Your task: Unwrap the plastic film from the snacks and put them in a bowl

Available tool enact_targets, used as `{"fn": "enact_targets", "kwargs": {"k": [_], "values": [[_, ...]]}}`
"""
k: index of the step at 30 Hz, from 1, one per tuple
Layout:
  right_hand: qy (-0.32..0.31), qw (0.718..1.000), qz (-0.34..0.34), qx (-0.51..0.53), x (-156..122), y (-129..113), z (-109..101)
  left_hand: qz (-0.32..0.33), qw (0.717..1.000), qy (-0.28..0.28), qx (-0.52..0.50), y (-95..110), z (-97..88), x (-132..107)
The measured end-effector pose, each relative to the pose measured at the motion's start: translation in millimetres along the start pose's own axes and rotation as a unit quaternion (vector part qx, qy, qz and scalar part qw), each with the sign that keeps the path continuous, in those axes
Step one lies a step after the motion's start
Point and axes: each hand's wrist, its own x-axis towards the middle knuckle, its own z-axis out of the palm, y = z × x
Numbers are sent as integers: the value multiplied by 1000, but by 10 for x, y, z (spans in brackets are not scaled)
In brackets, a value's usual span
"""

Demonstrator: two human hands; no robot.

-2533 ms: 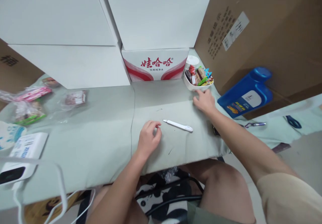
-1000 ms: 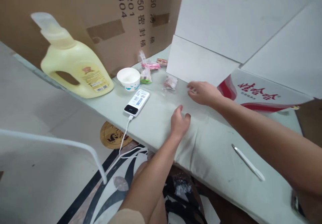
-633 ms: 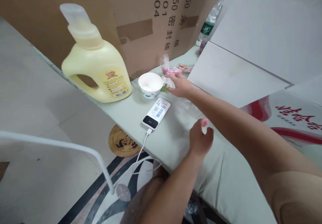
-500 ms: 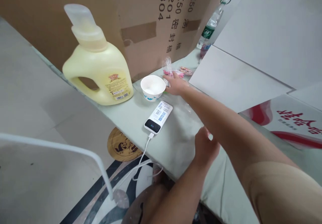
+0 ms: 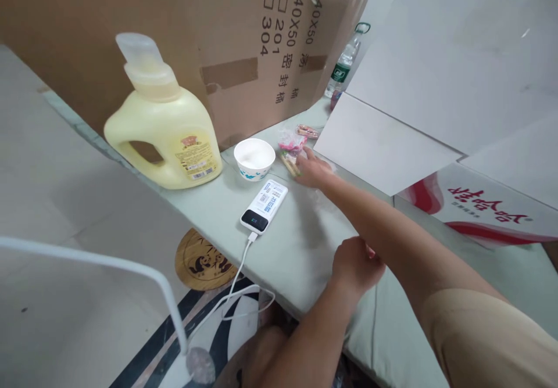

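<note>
My right hand point(image 5: 314, 170) reaches across the padded surface with its fingers stretched out. Its fingertips are at a green-and-yellow packet point(image 5: 289, 162) and close to a crumpled clear plastic bag with pink parts point(image 5: 292, 140). Closer to me, my left hand point(image 5: 355, 265) is closed in a fist below the right forearm; what it holds, if anything, is mostly hidden. A white paper bowl point(image 5: 254, 161) with blue marks stands left of the packets. In front of the bowl lies a white power bank point(image 5: 267, 202) with a white cable point(image 5: 246, 251) plugged in.
A yellow detergent jug point(image 5: 170, 126) stands at the left before a large cardboard box point(image 5: 235, 33). Farther back are a wrapped snack point(image 5: 308, 131) and a water bottle point(image 5: 343, 65). White panels point(image 5: 379, 138) and a red-and-white carton point(image 5: 483, 208) are on the right.
My right hand has moved from beside the bowl's rim nearer to me, onto the packets. The clear bag stands less tall. The camera view has shifted a little; my left hand stays closed.
</note>
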Motion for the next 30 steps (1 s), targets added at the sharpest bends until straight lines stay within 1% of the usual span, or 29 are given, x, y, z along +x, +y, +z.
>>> {"fn": "enact_targets", "kwargs": {"k": [3,6,8,13,15,17,19,20,22,24,25,27,30], "values": [[-9,1000,-13,-8,-199,141,32,14,997,-33,72,24,146,-4],[-13,1000,-6,-2,-465,300,61,25,995,-45,89,40,267,2],[-18,1000,4,2,-681,418,95,41,993,-53,97,40,325,13],[-43,998,32,37,-1271,759,215,59,983,-109,132,15,406,52],[-25,997,56,42,-1459,898,257,64,982,-111,142,7,425,63],[31,995,88,48,-1583,1010,294,69,981,-107,147,6,439,75],[88,987,108,81,-1632,1080,328,74,981,-103,150,14,448,93],[100,983,112,106,-1629,1097,347,76,980,-102,152,21,451,104],[95,977,117,151,-1583,1101,394,74,979,-99,160,34,455,129],[77,976,121,161,-1514,1077,456,69,978,-98,171,42,459,147],[74,979,115,148,-1484,1061,493,69,977,-97,175,42,461,151],[86,989,80,94,-1453,1031,573,74,976,-94,181,35,459,146],[110,994,27,10,-1504,1011,688,81,973,-95,193,14,433,117]]}}
